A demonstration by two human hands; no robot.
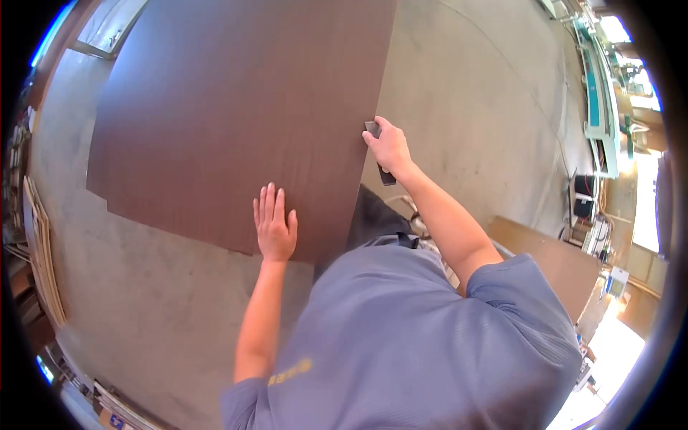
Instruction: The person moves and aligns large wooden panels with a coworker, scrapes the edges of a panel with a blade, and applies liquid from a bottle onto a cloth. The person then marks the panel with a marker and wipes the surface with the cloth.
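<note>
A large dark brown panel spreads out in front of my body, with small notches along its near edge. My left hand lies flat on the panel near that edge, fingers stretched out and holding nothing. At the panel's right edge, my right hand is wrapped round a dark flat tool. The tool's grey upper end meets the panel's edge, and its black lower end sticks out below my palm. What kind of tool it is, I cannot tell.
Grey concrete floor surrounds the panel. A brown board is at the lower right. Green and white machinery stands along the right side. Thin boards lean at the far left.
</note>
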